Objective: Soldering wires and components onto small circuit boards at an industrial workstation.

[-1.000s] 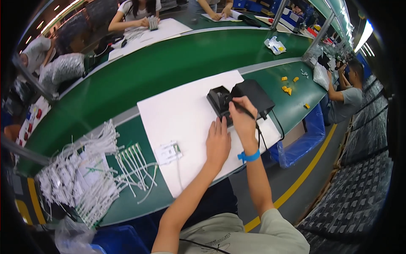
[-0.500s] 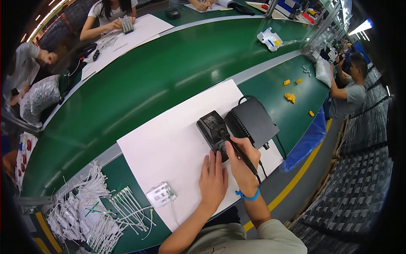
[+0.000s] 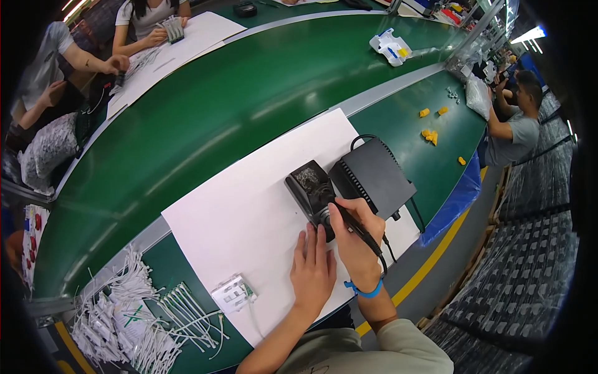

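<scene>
My right hand [image 3: 358, 240] is closed around the black handle of a soldering iron [image 3: 356, 225], whose cord trails down past my wrist. The iron's front end reaches into the black soldering iron stand [image 3: 299, 187]; its tip is hidden there. Wire-like cleaning material shows in the stand's far part. With fingers stretched out, my left hand [image 3: 313, 271] lies on the white board [image 3: 230, 206], fingertips against the stand's near end. Left of that hand lies a small white box-like part [image 3: 233, 293] with a cable.
A black control box [image 3: 377, 177] stands right of the stand. White cables [image 3: 146, 318] pile up at lower left. Yellow pieces [image 3: 430, 136] lie on the bench at right. Beyond the board runs a green conveyor belt [image 3: 205, 140], with people working across it and another at right.
My view has shifted slightly. Both hands keep nearly the same pose at the stand. Across the belt at far left, a person's arm has stretched out toward the worktop.
</scene>
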The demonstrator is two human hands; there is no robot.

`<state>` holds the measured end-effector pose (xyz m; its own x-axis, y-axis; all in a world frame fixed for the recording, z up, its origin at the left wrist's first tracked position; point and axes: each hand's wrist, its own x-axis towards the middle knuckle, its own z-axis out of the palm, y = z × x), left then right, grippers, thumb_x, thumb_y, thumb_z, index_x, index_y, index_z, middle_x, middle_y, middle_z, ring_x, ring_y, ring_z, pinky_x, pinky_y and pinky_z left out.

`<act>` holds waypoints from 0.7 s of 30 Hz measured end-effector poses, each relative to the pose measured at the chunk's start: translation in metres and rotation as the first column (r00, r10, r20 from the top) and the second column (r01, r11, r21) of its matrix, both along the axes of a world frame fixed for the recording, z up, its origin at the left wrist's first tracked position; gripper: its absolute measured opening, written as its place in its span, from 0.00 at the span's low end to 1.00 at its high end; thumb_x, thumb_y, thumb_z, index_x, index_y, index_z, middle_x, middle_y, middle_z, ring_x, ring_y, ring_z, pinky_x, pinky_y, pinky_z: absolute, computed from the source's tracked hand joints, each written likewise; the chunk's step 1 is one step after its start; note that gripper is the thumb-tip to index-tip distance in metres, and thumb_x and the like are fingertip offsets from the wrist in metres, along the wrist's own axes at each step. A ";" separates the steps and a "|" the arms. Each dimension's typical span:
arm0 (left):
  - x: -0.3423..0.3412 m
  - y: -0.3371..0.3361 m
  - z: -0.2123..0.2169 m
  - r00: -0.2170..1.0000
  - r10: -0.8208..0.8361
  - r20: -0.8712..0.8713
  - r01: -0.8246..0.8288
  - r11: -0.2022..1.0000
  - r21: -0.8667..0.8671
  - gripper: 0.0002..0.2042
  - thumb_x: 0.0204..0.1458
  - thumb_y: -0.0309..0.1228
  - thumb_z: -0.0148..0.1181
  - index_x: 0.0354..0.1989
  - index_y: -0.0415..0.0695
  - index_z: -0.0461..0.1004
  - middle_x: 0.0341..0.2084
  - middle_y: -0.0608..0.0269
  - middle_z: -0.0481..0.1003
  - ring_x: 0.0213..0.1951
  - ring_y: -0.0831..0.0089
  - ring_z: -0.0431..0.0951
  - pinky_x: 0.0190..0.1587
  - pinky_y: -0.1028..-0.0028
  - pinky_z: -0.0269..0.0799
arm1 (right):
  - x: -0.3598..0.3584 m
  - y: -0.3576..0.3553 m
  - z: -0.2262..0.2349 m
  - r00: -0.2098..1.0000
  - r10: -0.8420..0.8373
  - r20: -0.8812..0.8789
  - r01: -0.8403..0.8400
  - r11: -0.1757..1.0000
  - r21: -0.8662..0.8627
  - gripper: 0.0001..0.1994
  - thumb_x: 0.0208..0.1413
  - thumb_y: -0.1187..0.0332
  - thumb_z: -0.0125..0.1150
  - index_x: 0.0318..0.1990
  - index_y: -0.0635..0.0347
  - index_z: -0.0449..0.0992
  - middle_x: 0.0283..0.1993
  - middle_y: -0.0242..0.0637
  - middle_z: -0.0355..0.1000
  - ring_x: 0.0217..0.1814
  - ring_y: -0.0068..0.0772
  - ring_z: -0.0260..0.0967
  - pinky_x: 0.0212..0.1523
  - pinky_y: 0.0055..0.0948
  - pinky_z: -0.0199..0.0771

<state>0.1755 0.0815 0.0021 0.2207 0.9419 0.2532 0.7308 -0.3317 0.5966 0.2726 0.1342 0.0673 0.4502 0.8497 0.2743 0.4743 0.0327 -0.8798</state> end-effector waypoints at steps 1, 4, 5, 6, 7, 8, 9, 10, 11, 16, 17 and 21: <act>0.000 0.000 0.000 1.000 -0.002 0.001 0.002 1.000 0.001 0.29 0.54 0.28 0.61 0.66 0.39 0.66 0.63 0.46 0.69 0.62 0.47 0.70 0.55 0.61 0.76 | 0.000 0.001 0.000 1.000 0.005 0.000 -0.005 1.000 0.004 0.07 0.58 0.75 0.67 0.39 0.69 0.77 0.24 0.39 0.75 0.22 0.20 0.71 0.23 0.22 0.68; 0.000 0.000 -0.001 1.000 0.001 -0.009 -0.001 1.000 0.004 0.29 0.54 0.28 0.61 0.66 0.39 0.66 0.63 0.46 0.69 0.62 0.48 0.70 0.55 0.61 0.76 | 0.000 0.002 0.003 1.000 0.013 0.002 -0.013 1.000 -0.011 0.07 0.58 0.74 0.67 0.39 0.69 0.77 0.24 0.40 0.76 0.22 0.21 0.71 0.23 0.22 0.68; 0.000 0.000 -0.001 1.000 0.000 -0.006 0.000 1.000 0.003 0.29 0.54 0.28 0.61 0.66 0.39 0.66 0.63 0.47 0.69 0.62 0.48 0.70 0.55 0.61 0.75 | 0.000 0.002 0.004 1.000 0.014 0.002 -0.014 0.999 -0.029 0.07 0.58 0.74 0.67 0.39 0.69 0.77 0.24 0.41 0.75 0.22 0.22 0.72 0.23 0.23 0.68; 0.000 0.000 -0.001 1.000 -0.001 0.012 0.001 1.000 0.013 0.29 0.54 0.28 0.61 0.66 0.39 0.66 0.63 0.47 0.69 0.62 0.48 0.70 0.55 0.61 0.75 | 0.001 0.002 0.005 1.000 0.012 0.002 -0.012 1.000 -0.028 0.07 0.58 0.74 0.67 0.39 0.69 0.77 0.24 0.41 0.75 0.22 0.22 0.72 0.23 0.23 0.68; 0.000 0.000 -0.001 1.000 -0.004 -0.004 0.004 1.000 0.003 0.29 0.54 0.28 0.61 0.66 0.39 0.66 0.63 0.47 0.69 0.62 0.48 0.70 0.55 0.61 0.75 | 0.001 0.003 0.006 1.000 0.028 0.013 -0.028 0.999 -0.033 0.07 0.58 0.74 0.67 0.39 0.69 0.76 0.24 0.41 0.75 0.22 0.23 0.72 0.23 0.23 0.68; -0.001 0.000 -0.001 1.000 -0.003 -0.001 0.003 1.000 0.003 0.29 0.54 0.28 0.62 0.66 0.39 0.66 0.63 0.47 0.69 0.62 0.48 0.70 0.55 0.61 0.75 | 0.002 0.004 0.008 0.999 0.040 0.014 -0.040 0.998 -0.038 0.08 0.58 0.74 0.67 0.39 0.69 0.76 0.24 0.42 0.75 0.22 0.24 0.72 0.24 0.24 0.68; -0.001 0.000 -0.001 1.000 -0.004 0.018 0.003 1.000 0.008 0.29 0.54 0.28 0.62 0.66 0.39 0.66 0.63 0.47 0.69 0.62 0.48 0.70 0.55 0.61 0.75 | 0.002 0.005 0.009 0.999 0.041 0.023 -0.040 0.999 -0.036 0.08 0.58 0.74 0.67 0.39 0.69 0.76 0.24 0.42 0.75 0.22 0.24 0.72 0.24 0.24 0.68; -0.001 0.000 -0.001 1.000 -0.007 0.002 0.007 1.000 0.003 0.29 0.54 0.28 0.62 0.66 0.39 0.66 0.63 0.47 0.69 0.62 0.48 0.70 0.55 0.61 0.75 | 0.002 0.006 0.010 0.998 0.062 0.025 -0.061 0.998 -0.028 0.08 0.58 0.74 0.66 0.40 0.70 0.76 0.24 0.42 0.75 0.22 0.25 0.72 0.24 0.25 0.68; -0.001 0.000 -0.001 1.000 -0.005 0.008 0.005 1.000 0.006 0.28 0.54 0.28 0.62 0.66 0.39 0.67 0.63 0.46 0.69 0.61 0.48 0.70 0.55 0.61 0.75 | 0.003 0.006 0.011 0.997 0.079 0.013 -0.079 0.997 -0.026 0.08 0.58 0.73 0.66 0.40 0.70 0.76 0.24 0.43 0.75 0.22 0.26 0.72 0.24 0.26 0.68; -0.001 0.000 -0.001 1.000 -0.004 0.018 0.004 1.000 0.014 0.28 0.54 0.28 0.62 0.65 0.39 0.67 0.62 0.45 0.70 0.61 0.47 0.70 0.55 0.60 0.75 | 0.004 0.005 0.017 0.994 0.103 0.026 -0.100 0.992 -0.082 0.08 0.59 0.74 0.65 0.40 0.70 0.75 0.25 0.43 0.75 0.22 0.27 0.72 0.24 0.27 0.68; -0.001 0.000 0.000 1.000 -0.005 0.017 0.005 1.000 0.007 0.28 0.54 0.27 0.62 0.65 0.39 0.67 0.62 0.45 0.70 0.61 0.47 0.70 0.55 0.60 0.75 | 0.005 0.005 0.018 0.995 0.100 0.010 -0.098 0.989 -0.114 0.08 0.59 0.74 0.65 0.40 0.70 0.75 0.25 0.44 0.75 0.22 0.28 0.72 0.24 0.27 0.68; -0.001 0.000 0.000 1.000 -0.006 0.029 0.006 1.000 0.010 0.28 0.54 0.27 0.62 0.65 0.38 0.67 0.62 0.45 0.70 0.61 0.47 0.70 0.54 0.59 0.75 | 0.006 0.005 0.018 0.993 0.117 0.027 -0.114 0.989 -0.096 0.08 0.59 0.74 0.65 0.40 0.70 0.75 0.25 0.44 0.75 0.23 0.28 0.72 0.24 0.27 0.68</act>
<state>0.1745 0.0816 0.0021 0.2186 0.9381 0.2687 0.7111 -0.3417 0.6144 0.2782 0.1391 0.0850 0.3399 0.9183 0.2031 0.5004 0.0063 -0.8658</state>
